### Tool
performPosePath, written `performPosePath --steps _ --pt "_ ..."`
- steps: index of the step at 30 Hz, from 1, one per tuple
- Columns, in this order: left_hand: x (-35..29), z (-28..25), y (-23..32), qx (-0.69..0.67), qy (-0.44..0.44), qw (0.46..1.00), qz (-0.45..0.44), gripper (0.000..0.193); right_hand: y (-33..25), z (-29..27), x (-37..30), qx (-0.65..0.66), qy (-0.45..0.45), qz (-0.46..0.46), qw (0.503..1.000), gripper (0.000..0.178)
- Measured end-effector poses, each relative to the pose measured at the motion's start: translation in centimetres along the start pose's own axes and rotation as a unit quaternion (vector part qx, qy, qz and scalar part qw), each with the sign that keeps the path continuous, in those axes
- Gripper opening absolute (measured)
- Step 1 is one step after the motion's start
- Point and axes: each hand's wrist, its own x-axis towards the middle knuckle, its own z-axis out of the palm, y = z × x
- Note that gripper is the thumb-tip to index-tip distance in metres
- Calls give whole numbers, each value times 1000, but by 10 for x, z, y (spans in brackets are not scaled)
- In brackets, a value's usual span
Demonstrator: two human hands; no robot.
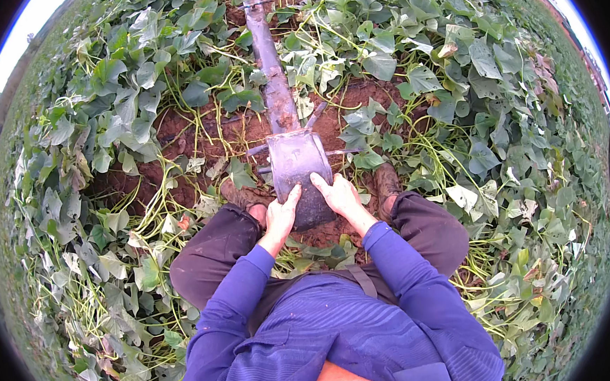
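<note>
Between my knees lies a wide, dark grey pipe coupling [299, 161], its near end black and specked with soil. Short rods or levers stick out from its far end on both sides. My left hand [280, 214] holds the coupling's left near edge, thumb laid on top. On the opposite side my right hand [340, 194] grips it in the same way, thumb pointing at the other. The fingers beneath are mostly hidden. A narrower, mud-stained pipe [274, 80] runs straight away from the coupling's far end.
Leafy green vines [119, 118] spread densely on both sides, their pale stems crossing the ground. Reddish bare soil [210, 123] shows around the pipe. My muddy shoes [387, 185] stand left and right of the coupling, with my bent knees close by.
</note>
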Motion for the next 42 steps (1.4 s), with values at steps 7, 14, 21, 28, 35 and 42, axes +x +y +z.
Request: performPosePath --steps 7,14,21,28,35,42 --pt "39 7 18 -42 -11 999 -13 74 -14 -4 33 64 31 -1 997 107" --pt "49 -2 48 -177 -47 983 -27 62 2 14 -2 -6 200 -233 952 109" --pt "72 -18 92 -193 -81 977 -43 62 -25 29 -7 -155 207 -354 899 115" --pt "126 -33 116 -205 -107 973 -27 76 -103 -8 11 -230 113 -242 936 121" --pt "116 -62 103 -86 103 974 180 84 -150 -24 53 -261 108 -215 935 126" --pt "92 -44 33 -23 107 978 178 112 -188 -42 109 -251 88 -214 940 123"
